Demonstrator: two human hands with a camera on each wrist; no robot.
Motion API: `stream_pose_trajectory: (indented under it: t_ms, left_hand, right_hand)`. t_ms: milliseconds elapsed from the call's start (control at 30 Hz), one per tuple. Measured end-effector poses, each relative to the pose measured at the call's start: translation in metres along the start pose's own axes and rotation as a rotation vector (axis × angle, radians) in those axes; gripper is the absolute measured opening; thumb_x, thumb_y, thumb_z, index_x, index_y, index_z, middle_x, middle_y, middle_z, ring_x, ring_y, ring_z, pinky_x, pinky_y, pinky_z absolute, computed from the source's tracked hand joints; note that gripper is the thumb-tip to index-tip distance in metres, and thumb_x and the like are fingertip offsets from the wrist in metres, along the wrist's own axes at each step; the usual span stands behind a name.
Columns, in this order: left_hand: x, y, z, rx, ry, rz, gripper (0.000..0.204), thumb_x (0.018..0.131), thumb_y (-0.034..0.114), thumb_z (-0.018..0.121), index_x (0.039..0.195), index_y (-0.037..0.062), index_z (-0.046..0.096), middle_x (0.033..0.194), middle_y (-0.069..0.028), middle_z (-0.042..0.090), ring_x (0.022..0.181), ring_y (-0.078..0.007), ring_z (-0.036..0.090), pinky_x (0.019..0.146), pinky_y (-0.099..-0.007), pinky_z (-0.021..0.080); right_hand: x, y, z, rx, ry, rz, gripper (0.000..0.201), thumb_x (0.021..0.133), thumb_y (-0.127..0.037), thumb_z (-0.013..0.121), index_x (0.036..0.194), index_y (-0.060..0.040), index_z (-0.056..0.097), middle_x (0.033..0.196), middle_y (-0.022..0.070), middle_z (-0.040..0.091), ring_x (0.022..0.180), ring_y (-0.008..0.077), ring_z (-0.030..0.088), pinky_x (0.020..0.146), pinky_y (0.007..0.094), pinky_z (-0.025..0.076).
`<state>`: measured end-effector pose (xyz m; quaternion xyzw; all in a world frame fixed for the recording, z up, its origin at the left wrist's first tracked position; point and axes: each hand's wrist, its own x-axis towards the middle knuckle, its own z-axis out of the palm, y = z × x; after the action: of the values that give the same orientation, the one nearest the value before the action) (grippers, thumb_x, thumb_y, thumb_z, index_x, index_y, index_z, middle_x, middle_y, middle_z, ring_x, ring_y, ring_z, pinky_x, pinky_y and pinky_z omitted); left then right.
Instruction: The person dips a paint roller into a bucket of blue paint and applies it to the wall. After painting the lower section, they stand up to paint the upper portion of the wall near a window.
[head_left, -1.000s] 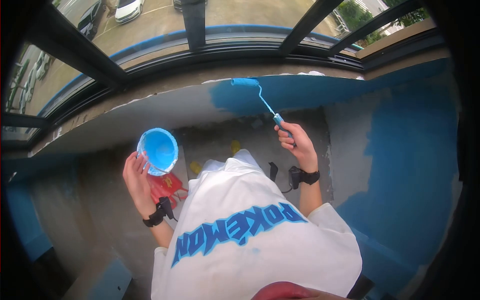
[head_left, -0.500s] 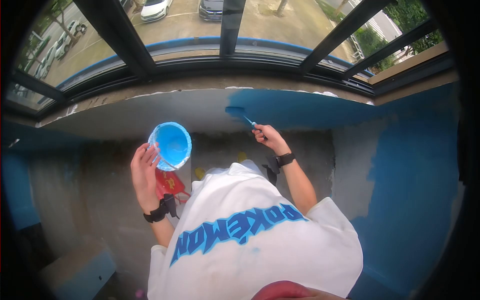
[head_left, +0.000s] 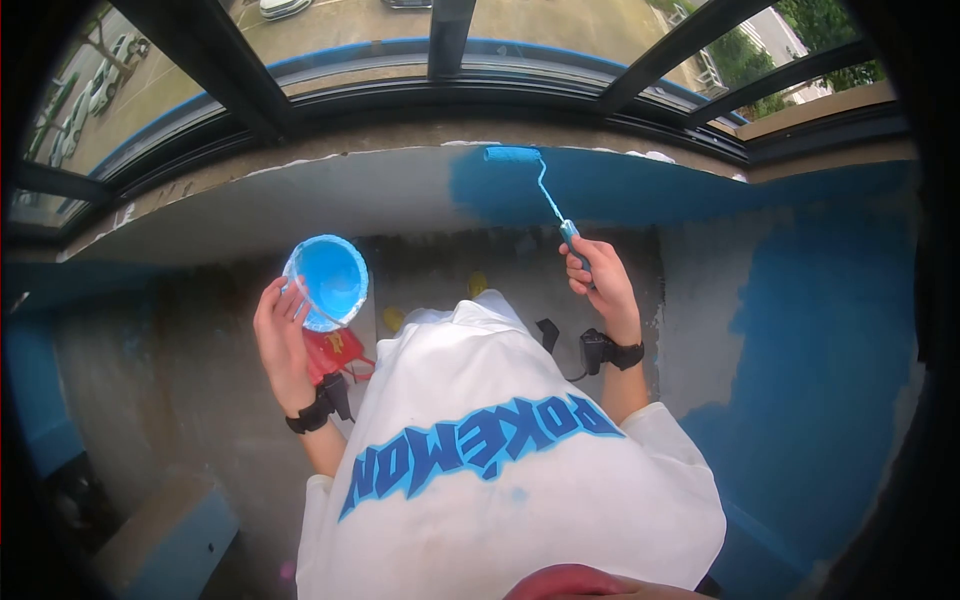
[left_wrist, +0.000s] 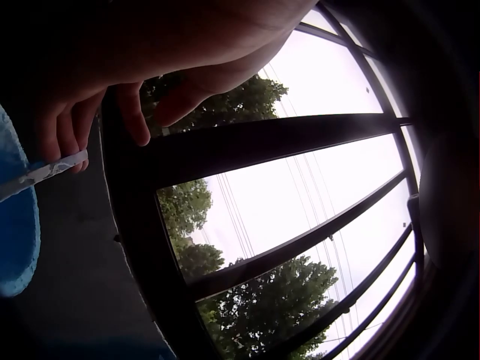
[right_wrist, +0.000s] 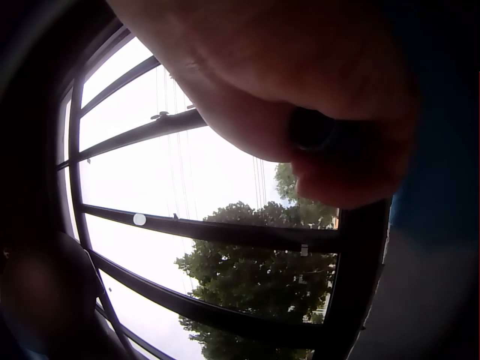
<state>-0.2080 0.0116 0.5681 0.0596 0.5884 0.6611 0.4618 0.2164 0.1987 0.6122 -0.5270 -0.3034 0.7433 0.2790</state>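
In the head view my left hand (head_left: pixel 283 345) holds a paint bucket (head_left: pixel 330 241) up by its handle, blue paint inside and drips crusting the rim. The left wrist view shows the fingertips hooked on the paint-spattered handle (left_wrist: pixel 49 172). My right hand (head_left: pixel 608 285) grips a small paint roller (head_left: pixel 513 154) around its blue handle. The roller's wet blue sleeve lies at the top of the low wall, just under the window ledge. To its right the wall has blue paint (head_left: pixel 640 185); to its left the wall is bare grey (head_left: pixel 300 195).
Dark window frames (head_left: pixel 360 105) span the top of the head view above a rough ledge (head_left: pixel 380 138). A red object (head_left: pixel 335 350) sits below the bucket. The side wall (head_left: pixel 800 290) at right is partly blue. Yellow footwear (head_left: pixel 477 284) shows on the floor.
The roller went down the wall and came back up to the ledge, with my right hand moving along. My left hand keeps holding the bucket in nearly the same place.
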Motion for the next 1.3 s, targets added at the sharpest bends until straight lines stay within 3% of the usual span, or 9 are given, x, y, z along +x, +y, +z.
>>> stream_pose_trajectory:
  t_ms: [300,667,867,1067,1133,1167,1200,1267,1300]
  left_hand:
    - [-0.003,0.011,0.01,-0.035,-0.019,-0.017,0.041,0.098,0.032,0.053,0.126,0.0021,0.053,0.133,-0.0243,0.054,0.124,-0.0299,0.052,0.107,-0.0422,0.04]
    - [0.001,0.013,0.023,0.017,-0.027,-0.043,0.039,0.099,0.031,0.053,0.126,0.0024,0.054,0.131,-0.0234,0.056,0.123,-0.0294,0.052,0.107,-0.042,0.04]
    - [0.002,0.01,0.023,0.019,-0.035,-0.05,0.039,0.099,0.031,0.052,0.126,0.0028,0.053,0.131,-0.0236,0.055,0.124,-0.03,0.051,0.108,-0.0427,0.04]
    - [0.0,0.018,0.035,0.024,-0.018,-0.073,0.034,0.099,0.027,0.051,0.121,0.0009,0.055,0.126,-0.0217,0.059,0.12,-0.0284,0.054,0.103,-0.0417,0.042]
    - [0.002,0.018,0.032,0.032,-0.057,-0.09,0.041,0.098,0.032,0.054,0.127,0.0028,0.052,0.13,-0.0242,0.056,0.123,-0.0298,0.052,0.107,-0.0422,0.04]
    - [0.002,0.019,0.031,0.03,-0.056,-0.087,0.041,0.098,0.031,0.054,0.127,0.0029,0.052,0.129,-0.024,0.056,0.121,-0.0292,0.053,0.105,-0.0417,0.042]
    - [0.002,0.019,0.03,0.02,-0.056,-0.085,0.041,0.098,0.031,0.054,0.127,0.0029,0.052,0.129,-0.024,0.056,0.121,-0.0292,0.053,0.105,-0.0417,0.042]
    - [0.001,0.016,0.028,0.022,-0.089,-0.076,0.04,0.098,0.031,0.053,0.126,0.0029,0.053,0.128,-0.023,0.057,0.119,-0.0282,0.054,0.104,-0.0417,0.043]
    - [0.0,0.013,0.025,0.016,-0.087,-0.072,0.04,0.098,0.031,0.053,0.126,0.0029,0.053,0.128,-0.023,0.057,0.119,-0.0282,0.054,0.104,-0.0417,0.043]
  right_hand:
    - [0.117,0.078,0.012,-0.026,0.035,0.208,0.024,0.101,-0.02,0.053,0.089,0.0017,0.056,0.067,-0.0043,0.045,0.053,0.0044,0.039,0.046,0.0212,0.031]
    - [-0.008,-0.001,0.0,0.204,-0.007,0.05,0.025,0.101,-0.022,0.053,0.096,0.0022,0.056,0.067,-0.0039,0.045,0.049,0.0022,0.036,0.04,0.0199,0.029]
    - [-0.013,0.008,0.021,0.175,0.009,0.004,0.025,0.102,-0.024,0.052,0.094,-0.0006,0.055,0.067,-0.0052,0.043,0.048,0.0002,0.035,0.037,0.0176,0.027]
    - [-0.019,0.004,0.018,-0.086,0.088,0.005,0.027,0.102,-0.026,0.051,0.09,-0.0013,0.055,0.061,-0.005,0.043,0.043,0.0018,0.034,0.037,0.0191,0.027]
    - [-0.02,0.011,0.016,-0.437,0.206,-0.05,0.031,0.1,-0.028,0.055,0.085,-0.0002,0.056,0.058,0.0,0.048,0.046,0.0063,0.043,0.04,0.0268,0.033]
    - [-0.01,0.035,-0.001,-0.778,0.276,-0.338,0.027,0.099,-0.022,0.056,0.083,0.0002,0.057,0.056,0.0021,0.051,0.043,0.0112,0.046,0.041,0.0278,0.035]
    - [-0.017,0.034,0.002,-0.786,0.275,-0.344,0.027,0.099,-0.022,0.056,0.083,0.0002,0.057,0.056,0.0021,0.051,0.043,0.0112,0.046,0.041,0.0278,0.035]
    - [-0.026,0.029,0.006,-1.023,0.311,-0.409,0.024,0.096,-0.02,0.059,0.089,0.0037,0.056,0.065,0.021,0.058,0.055,0.0381,0.059,0.054,0.042,0.044]
    - [-0.023,0.033,0.004,-1.063,0.304,-0.378,0.022,0.095,-0.017,0.059,0.088,0.0032,0.055,0.068,0.024,0.061,0.065,0.0451,0.06,0.057,0.0448,0.046]
